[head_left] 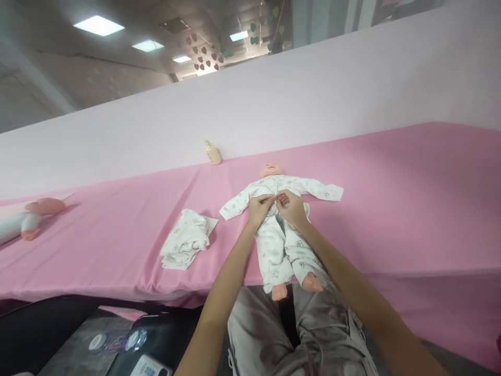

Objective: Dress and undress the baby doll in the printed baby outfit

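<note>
A baby doll (271, 169) lies on its back at the table's front edge, dressed in white printed pants (270, 250) and a white printed top (276, 183) with its sleeves spread. Its bare feet reach past the edge toward my lap. My left hand (260, 210) and my right hand (291, 206) meet at the front of the top, over the doll's belly. Both have thumb and fingers pinched together on the top's fabric. The exact bit of cloth between the fingertips is too small to make out.
A folded white printed garment (187, 237) lies left of the doll on the pink tablecloth (117, 235). A cream bottle (213, 153) stands against the white partition (274, 104). Another doll (35, 214) lies far left. Below the table are a plastic bottle (117, 341) and a phone (151, 366).
</note>
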### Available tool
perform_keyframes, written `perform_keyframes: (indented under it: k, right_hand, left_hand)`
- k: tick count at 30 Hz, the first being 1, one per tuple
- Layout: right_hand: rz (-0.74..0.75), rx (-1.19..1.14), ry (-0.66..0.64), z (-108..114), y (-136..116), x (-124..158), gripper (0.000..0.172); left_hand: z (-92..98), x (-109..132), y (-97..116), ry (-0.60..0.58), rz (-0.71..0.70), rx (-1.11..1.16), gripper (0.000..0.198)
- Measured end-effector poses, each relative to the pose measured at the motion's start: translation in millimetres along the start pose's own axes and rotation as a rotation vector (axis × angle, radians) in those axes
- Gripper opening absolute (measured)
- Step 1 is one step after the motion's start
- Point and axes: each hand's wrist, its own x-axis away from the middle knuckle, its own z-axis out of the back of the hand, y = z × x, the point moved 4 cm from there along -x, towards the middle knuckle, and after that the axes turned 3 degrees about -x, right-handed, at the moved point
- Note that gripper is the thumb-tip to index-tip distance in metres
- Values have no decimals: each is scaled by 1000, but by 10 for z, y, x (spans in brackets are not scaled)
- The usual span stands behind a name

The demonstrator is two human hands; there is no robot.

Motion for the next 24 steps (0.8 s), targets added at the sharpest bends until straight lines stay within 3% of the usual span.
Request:
perform_keyframes:
  k: [12,18,24]
  right_hand:
    - [-30,2,-14,45,4,-4,14]
    - [-48,-27,21,66,10,-6,16]
    - [-32,-32,1,45,-19,32,15]
  left_hand:
    - [6,13,-21,12,-49,-51,21]
    - [-20,7,-41,-97,-65,27,35]
    - [-15,1,-40,-78,-70,23,33]
